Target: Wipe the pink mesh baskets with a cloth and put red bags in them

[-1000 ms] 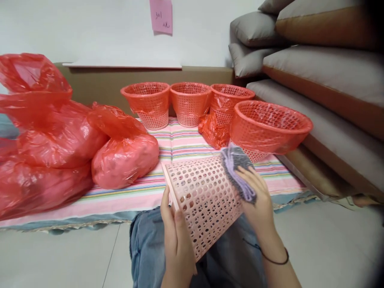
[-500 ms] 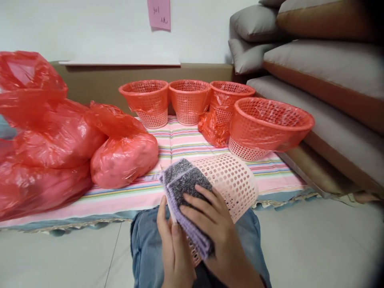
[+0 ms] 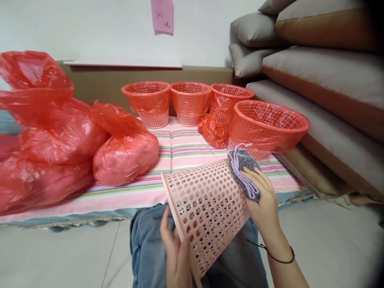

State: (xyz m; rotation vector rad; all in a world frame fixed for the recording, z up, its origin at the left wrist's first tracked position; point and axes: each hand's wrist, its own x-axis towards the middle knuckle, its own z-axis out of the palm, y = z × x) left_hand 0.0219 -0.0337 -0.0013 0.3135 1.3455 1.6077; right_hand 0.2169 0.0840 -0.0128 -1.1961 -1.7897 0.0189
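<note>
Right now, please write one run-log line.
left hand: holding tilted basket | right hand: holding cloth against basket | behind: four red-lined baskets

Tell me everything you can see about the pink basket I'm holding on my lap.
The pale pink basket looks like plastic, its wall perforated all over with round and squarish holes. It tapers from a wide, solid rim to a narrower base. It lies tipped on its side above the jeans, rim toward your left, with no red liner on it. Your left hand grips the rim; your right hand presses a folded gray and purple cloth against the base end.
</note>
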